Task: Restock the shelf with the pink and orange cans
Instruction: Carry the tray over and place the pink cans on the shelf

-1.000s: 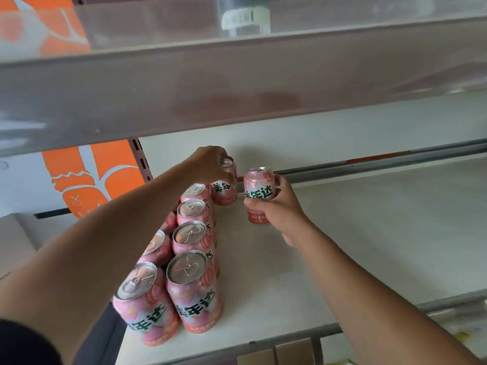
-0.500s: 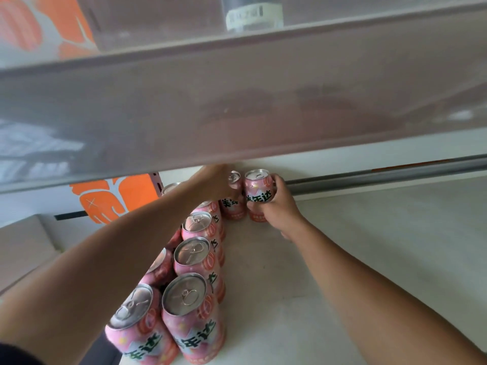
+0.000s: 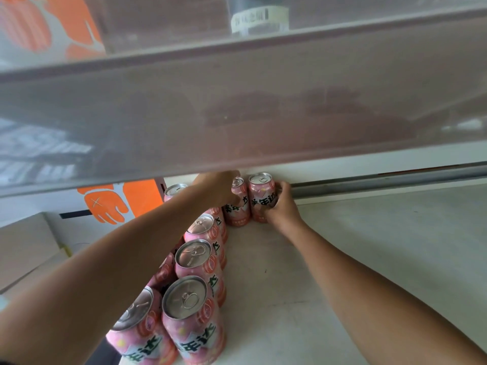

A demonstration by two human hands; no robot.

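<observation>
Two pink and orange cans stand side by side at the back of the white shelf [image 3: 355, 259]. My left hand [image 3: 218, 188] wraps the left can [image 3: 237, 206] from above. My right hand [image 3: 282, 204] grips the right can [image 3: 261, 198] from its right side; this can rests on the shelf, touching the left one. Several more pink cans [image 3: 195, 262] stand in two rows from the back down to the shelf's front left, under my left forearm.
The upper shelf's broad grey edge [image 3: 237, 109] hangs low over the back cans. A metal rail [image 3: 382, 183] runs along the back wall. An orange and white panel [image 3: 118, 201] stands at the left. Bare shelf lies to the right of the cans.
My right hand has set its can down at the back, against the can in my left hand. The camera has dipped, so the upper shelf covers more of the view.
</observation>
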